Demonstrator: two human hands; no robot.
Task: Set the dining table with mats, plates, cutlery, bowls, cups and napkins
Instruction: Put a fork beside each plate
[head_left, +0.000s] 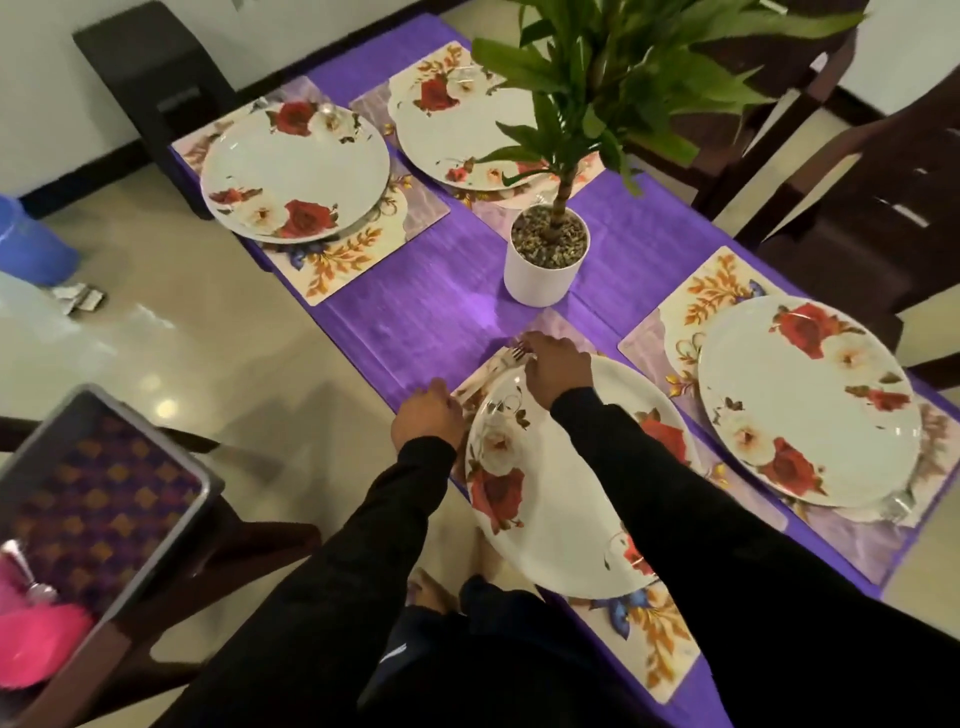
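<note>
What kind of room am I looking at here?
Most likely a home dining room. A table under a purple cloth carries four floral plates on placemats, such as the far-left plate, dark wooden chairs stand around it, and a potted plant sits mid-table.

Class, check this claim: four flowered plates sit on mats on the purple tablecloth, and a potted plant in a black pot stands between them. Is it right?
Not quite. The pot is white, not black, as the head view shows. The rest holds: four flowered plates, for example the near one, sit on mats on the purple tablecloth, and the plant stands between them.
</note>
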